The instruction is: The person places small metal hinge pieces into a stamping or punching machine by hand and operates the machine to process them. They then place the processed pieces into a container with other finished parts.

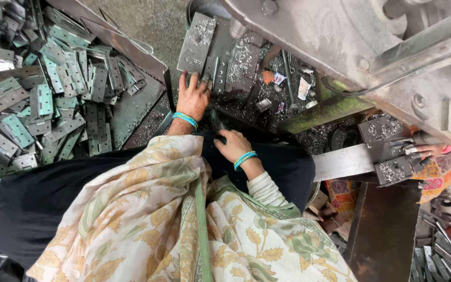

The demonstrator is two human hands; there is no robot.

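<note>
One view only — the head camera, looking almost straight down from above the person's own lap, close in. The left hand (193, 99) sits just above frame centre and the right hand (233, 146) at centre. Left of them lies the hinge pile (43, 89) — right and beyond, the grey machine frame (340, 36) crowds the top edge.

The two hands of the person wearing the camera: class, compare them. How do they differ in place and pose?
1. The left hand reaches forward to the grey metal plates by the machine; the right hand stays close to the body, over the dark cloth.
2. The left hand's fingers spread against the plates; the right hand's fingers curl inward, and what they touch is hidden.
Both wrists wear turquoise bangles.
</note>
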